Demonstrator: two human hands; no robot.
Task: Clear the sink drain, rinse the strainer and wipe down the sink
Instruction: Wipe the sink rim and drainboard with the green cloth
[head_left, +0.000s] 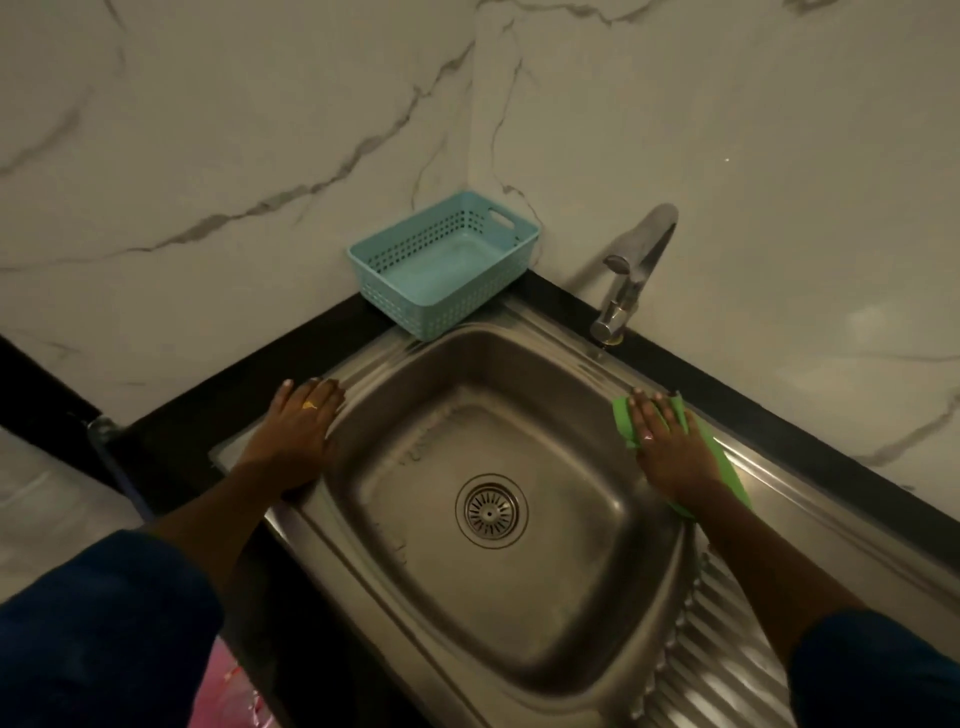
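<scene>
A steel sink (545, 374) fills the middle of the view, its basin bare. The round strainer (491, 511) sits in the drain at the basin's bottom. My left hand (296, 431) lies flat on the sink's left rim, fingers spread, holding nothing. My right hand (670, 447) presses flat on a green cloth (727, 473) spread over the sink's right rim, fingers pointing toward the wall. The cloth shows at both sides of that hand.
A light blue perforated basket (374, 260) stands empty in the back corner, overhanging the sink's rim. A chrome tap (631, 270) rises at the back right. The ribbed drainboard (727, 649) runs along the right. Marble walls close in behind, and a black counter (208, 415) borders the sink.
</scene>
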